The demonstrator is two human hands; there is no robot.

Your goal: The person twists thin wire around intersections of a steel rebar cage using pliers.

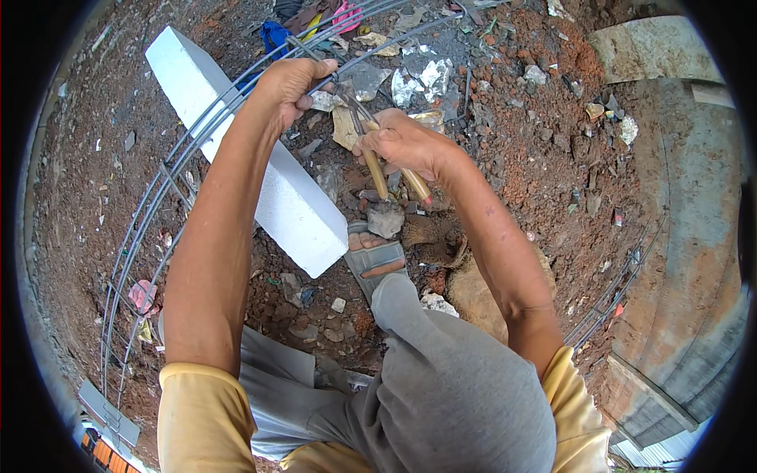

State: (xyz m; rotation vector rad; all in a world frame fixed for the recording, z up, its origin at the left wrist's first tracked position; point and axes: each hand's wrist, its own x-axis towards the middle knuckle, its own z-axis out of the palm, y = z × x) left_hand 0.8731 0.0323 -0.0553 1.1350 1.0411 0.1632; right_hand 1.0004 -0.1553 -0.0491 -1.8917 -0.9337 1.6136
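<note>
My left hand (288, 87) is closed around the steel rods of a long rebar cage (230, 99), beside one of its cross ties. In my right hand (406, 142) is a pair of pincers (377, 176) with worn yellowish handles, gripped partway down. The handles are spread a little and point back toward me. Its jaws meet the rebar just right of my left fingers; whether they bite on a tie wire is too small to tell. A white rectangular block (300, 211) lies slantwise beneath the cage.
Reddish soil strewn with stones and scraps surrounds me. My sandalled foot (377, 258) is beside the block's near end. Blue cloth (274, 38) and a pink scrap (347, 16) lie beyond the rods. Thin rods (623, 280) run at right, near a stained grey sheet (658, 205).
</note>
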